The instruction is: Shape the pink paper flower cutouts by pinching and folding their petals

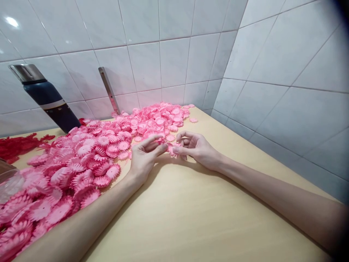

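My left hand (145, 156) and my right hand (198, 148) meet just above the table, in front of a large pile of pink fabric flowers (89, 149). Between my fingertips is a pink flower piece (173, 148), pinched by my right thumb and fingers. My left thumb and forefinger close on a pink petal piece (161, 139) beside it. Whether these are one flower or two I cannot tell, since my fingers hide part of them. The loose flowers have scalloped edges and paler centres.
Behind the pile stands a dark blue bottle (54, 98) with a steel cap. A metal strip (109, 89) leans on the tiled wall (144, 65). Red stringy material (19, 147) and a clear plastic container (11, 183) lie at the left. The pale wooden table (191, 218) reaches the right wall.
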Tool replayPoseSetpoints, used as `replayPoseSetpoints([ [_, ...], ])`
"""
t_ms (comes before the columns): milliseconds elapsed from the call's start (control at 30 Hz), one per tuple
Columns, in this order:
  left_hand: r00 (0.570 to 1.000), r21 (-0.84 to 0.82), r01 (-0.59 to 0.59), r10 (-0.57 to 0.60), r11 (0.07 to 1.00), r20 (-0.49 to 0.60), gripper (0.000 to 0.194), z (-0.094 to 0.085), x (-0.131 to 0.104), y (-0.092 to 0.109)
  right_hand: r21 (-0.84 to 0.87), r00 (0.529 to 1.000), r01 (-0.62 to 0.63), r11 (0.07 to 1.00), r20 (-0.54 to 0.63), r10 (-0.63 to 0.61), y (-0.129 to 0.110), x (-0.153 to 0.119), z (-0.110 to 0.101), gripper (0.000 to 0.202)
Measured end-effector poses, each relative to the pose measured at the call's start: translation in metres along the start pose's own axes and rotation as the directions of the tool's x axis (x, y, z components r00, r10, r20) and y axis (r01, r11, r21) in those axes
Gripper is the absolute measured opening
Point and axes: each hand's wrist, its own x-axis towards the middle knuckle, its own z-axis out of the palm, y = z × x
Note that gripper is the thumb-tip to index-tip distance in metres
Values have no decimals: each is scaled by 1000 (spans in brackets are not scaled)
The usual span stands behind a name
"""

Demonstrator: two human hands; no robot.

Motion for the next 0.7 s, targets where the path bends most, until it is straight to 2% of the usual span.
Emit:
replayPoseSetpoints([
  [100, 996, -51, -51, 47, 997, -77, 27, -2, 3, -1, 48, 1000, 9, 999, -18, -9, 4, 0, -4, 31],
  [167, 997, -15, -31, 30, 999, -71, 29, -2, 3, 0, 24, 1000, 12, 1000, -2, -12, 5, -1, -5, 27],
  [300, 997, 10, 36, -37, 999, 72, 37, -1, 1, 1, -10, 1000, 9, 1000, -19, -9, 5, -1, -5, 25],
  [433, 972, 39, 49, -56, 998, 230, 39, -1, -1, 4, 9, 999, 3, 1000, -44, -2, 4, -1, -4, 27],
  [567, 952, 119, -6, -31, 993, 304, 61, 1, -3, 6, -1, 999, -22, 1000, -29, 22, 3, -2, -2, 23],
  [700, 928, 206, -7, -70, 979, 366, 57, 2, -7, 5, -32, 998, -59, 998, -22, 58, 1, -3, -1, 24],
])
